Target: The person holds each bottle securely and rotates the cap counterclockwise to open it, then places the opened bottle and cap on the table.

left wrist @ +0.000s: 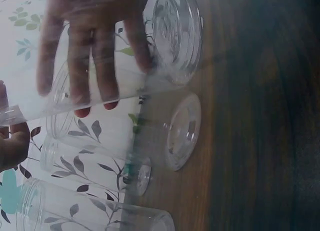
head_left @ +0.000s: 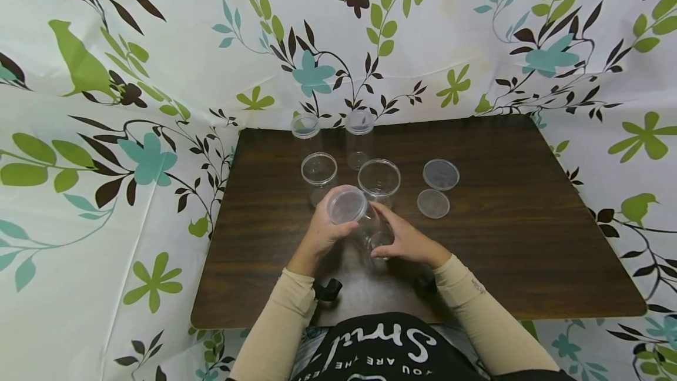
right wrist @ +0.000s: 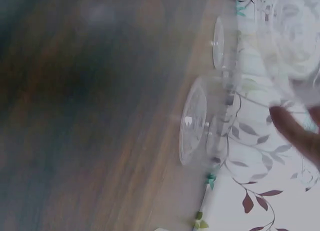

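Note:
Near the front middle of the table, a clear plastic jar point(head_left: 376, 233) is held tilted between both hands. A translucent lid point(head_left: 346, 206) covers its upper end. My left hand point(head_left: 327, 227) grips the jar at the lidded end, thumb toward me. Lower down, my right hand point(head_left: 406, 242) holds the side, with its thumb in front. In the left wrist view, the right hand's fingers point(left wrist: 102, 56) show through the clear wall. Just beyond the hands stand a lidless jar point(head_left: 319, 178) and a wider-looking lidless jar point(head_left: 379, 184).
Two lidded jars, one at back left point(head_left: 305, 131) and one beside it point(head_left: 359, 134), stand near the patterned curtain point(head_left: 455, 34). To the right, two loose lids, one farther point(head_left: 441, 174) and one nearer point(head_left: 433, 204), lie flat on the dark wooden table point(head_left: 529, 222).

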Motion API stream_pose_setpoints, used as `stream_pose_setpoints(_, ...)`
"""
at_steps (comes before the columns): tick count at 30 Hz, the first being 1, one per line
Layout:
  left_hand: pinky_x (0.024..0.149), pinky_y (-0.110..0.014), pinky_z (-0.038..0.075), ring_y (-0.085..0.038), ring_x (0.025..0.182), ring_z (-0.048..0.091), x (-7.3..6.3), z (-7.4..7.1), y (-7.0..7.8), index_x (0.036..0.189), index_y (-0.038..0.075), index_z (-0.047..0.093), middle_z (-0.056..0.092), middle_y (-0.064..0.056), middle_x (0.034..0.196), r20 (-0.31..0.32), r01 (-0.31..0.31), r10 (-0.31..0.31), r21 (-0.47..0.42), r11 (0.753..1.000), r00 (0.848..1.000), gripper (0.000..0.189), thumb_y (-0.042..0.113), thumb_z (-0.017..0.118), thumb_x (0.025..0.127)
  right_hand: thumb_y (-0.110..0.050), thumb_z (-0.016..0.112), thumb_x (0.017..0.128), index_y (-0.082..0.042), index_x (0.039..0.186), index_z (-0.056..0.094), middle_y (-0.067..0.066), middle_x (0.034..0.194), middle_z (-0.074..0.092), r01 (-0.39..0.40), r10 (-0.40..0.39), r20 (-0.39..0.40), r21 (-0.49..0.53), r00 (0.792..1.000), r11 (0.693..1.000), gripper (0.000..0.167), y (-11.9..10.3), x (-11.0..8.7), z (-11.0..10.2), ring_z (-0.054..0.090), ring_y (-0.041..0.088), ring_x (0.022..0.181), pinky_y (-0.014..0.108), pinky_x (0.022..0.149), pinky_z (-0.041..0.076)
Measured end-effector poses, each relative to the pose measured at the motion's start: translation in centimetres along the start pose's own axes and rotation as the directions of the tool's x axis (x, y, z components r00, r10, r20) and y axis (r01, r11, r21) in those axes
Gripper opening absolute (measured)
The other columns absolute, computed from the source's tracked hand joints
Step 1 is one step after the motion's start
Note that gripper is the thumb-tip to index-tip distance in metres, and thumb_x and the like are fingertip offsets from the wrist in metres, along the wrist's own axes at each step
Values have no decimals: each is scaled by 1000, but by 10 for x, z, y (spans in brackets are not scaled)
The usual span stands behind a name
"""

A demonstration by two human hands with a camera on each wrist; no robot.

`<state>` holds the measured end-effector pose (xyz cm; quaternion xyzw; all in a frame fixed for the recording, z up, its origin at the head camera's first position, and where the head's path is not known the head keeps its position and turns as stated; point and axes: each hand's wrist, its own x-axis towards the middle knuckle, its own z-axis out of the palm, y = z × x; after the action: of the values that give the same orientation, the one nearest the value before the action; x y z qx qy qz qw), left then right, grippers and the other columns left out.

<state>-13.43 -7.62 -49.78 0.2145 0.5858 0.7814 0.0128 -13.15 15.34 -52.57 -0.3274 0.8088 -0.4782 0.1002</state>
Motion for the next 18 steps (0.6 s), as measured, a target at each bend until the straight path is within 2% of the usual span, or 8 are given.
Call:
stream_pose_setpoints(2,98,-29,47,-18,114,58,0,-1,1,134,-19,42,63,-3,124,14,-11,11,-34,999,1000,102,39,95,68,-18,86,83,-4,158,25,19,158,37,-31,27,67,61,997,998,98,0,-1,-5,39,38,143,61,112,33)
stream_pose_setpoints(4,98,-28,47,-17,114,58,0,-2,2,134,-19,41,64,-1,123,28,-18,20,-70,997,999,102,38,94,69,-22,82,87,-6,158,27,16,157,41,-49,41,105,76,994,996,91,-1,-2,-9,42,35,141,60,111,35)
stream_pose_setpoints(8,99,-27,48,-17,115,60,-2,-2,3,134,-15,44,65,-1,124,47,-28,34,-124,992,998,94,35,93,71,-25,79,90,-12,158,34,9,153,48,-62,51,113,99,992,993,82,-1,-2,-10,46,30,138,58,109,38)
stream_pose_setpoints(11,98,-27,48,-17,115,60,-2,-3,2,134,-11,48,66,-2,125,44,-42,48,-129,991,998,90,37,93,72,-23,82,88,-12,156,38,8,151,51,-65,58,76,95,995,993,81,-3,-2,-8,49,29,136,57,108,40)
stream_pose_setpoints(14,98,-26,47,-17,116,58,-2,-4,0,135,-12,47,64,-7,128,33,-62,65,-105,993,997,91,38,92,74,-23,85,84,-9,153,41,10,147,54,-57,57,-3,46,998,997,83,-3,0,-4,54,29,130,56,104,44)
stream_pose_setpoints(18,99,-27,45,-19,117,57,-1,-4,-1,136,-14,45,57,-27,133,5,-80,81,-56,995,997,94,40,91,74,-22,92,75,-1,147,44,17,140,56,-2,-8,-140,-75,990,997,89,-2,4,5,57,33,123,54,101,46)
